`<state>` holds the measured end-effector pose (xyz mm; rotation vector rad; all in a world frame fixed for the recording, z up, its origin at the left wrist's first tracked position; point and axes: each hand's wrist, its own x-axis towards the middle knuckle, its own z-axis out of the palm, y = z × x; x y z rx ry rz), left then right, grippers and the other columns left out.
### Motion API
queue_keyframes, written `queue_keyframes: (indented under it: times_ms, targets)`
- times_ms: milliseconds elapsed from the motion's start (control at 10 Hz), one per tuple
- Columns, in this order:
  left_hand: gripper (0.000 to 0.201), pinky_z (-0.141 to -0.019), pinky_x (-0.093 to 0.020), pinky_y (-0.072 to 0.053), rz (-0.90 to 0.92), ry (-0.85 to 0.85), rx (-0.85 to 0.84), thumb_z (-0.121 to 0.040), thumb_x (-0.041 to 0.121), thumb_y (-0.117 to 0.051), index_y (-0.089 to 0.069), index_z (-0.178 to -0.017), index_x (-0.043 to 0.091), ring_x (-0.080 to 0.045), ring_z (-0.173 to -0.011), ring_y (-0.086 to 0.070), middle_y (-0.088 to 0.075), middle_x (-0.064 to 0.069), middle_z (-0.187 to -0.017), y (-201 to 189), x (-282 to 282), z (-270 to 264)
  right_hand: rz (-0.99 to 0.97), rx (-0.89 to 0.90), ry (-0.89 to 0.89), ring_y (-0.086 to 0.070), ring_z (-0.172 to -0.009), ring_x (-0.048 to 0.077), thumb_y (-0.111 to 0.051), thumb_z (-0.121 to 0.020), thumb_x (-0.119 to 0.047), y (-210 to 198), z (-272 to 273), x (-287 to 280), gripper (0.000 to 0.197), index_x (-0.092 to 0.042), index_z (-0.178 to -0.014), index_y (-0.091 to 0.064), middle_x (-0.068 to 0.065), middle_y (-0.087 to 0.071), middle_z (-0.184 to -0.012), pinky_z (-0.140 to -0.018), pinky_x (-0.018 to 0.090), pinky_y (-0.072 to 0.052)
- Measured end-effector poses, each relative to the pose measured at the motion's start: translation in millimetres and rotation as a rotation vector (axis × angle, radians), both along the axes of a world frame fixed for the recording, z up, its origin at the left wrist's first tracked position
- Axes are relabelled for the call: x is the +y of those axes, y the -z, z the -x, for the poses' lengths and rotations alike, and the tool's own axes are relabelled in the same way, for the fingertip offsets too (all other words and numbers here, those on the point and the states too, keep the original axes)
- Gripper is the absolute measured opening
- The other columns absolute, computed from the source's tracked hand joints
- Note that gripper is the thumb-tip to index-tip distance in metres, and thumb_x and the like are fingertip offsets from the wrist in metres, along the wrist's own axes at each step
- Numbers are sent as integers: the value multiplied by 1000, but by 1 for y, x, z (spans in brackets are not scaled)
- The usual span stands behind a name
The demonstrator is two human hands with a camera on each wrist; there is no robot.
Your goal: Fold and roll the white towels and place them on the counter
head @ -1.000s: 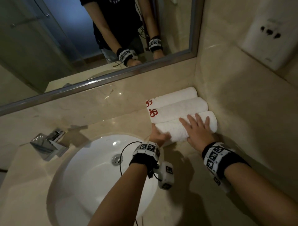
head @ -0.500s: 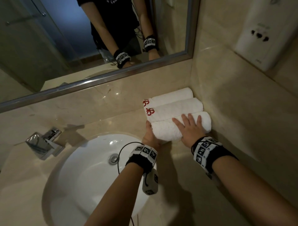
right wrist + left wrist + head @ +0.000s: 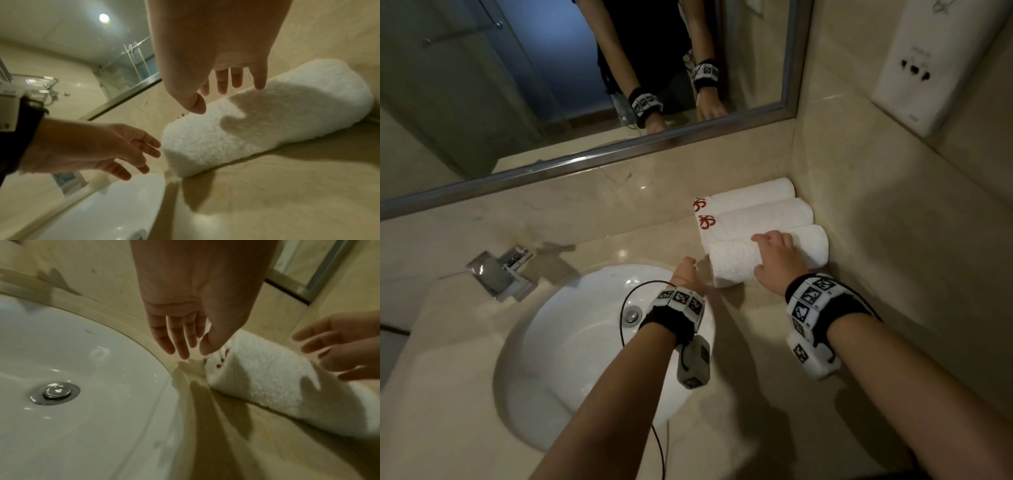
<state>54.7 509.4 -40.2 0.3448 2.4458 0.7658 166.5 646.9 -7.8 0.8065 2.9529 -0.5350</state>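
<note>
Three rolled white towels lie side by side on the beige counter (image 3: 599,246), tucked into the far right corner by the wall, right of the sink (image 3: 571,342). The far towel (image 3: 753,192) and middle towel (image 3: 760,216) show red logos at their left ends; the near towel (image 3: 732,260) sits closest to the person. Right hand (image 3: 777,260) hovers over it, fingers loose and spread, gripping nothing; contact unclear. Left hand (image 3: 685,272) hangs just left of the roll's end, fingers relaxed, empty. Terry likely soft, light, compressible, apt to unroll; best cupped w/ both hands around the middle, seam down.
</note>
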Motion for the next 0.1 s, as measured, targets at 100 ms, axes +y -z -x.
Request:
queue_keyframes:
  times_ms: [100]
  targets:
    - [36,-91,-31,-49,-98,-74,34,-88,17,-56,-52,-122,8,-27,-108,-59,-62,-9,-118,-8,-21,3,203,128,14,-41,-121,27,-50,-88,-11,-10,6,-15,36,-13,-124,-50,10,-46,-129,-101,39,-39]
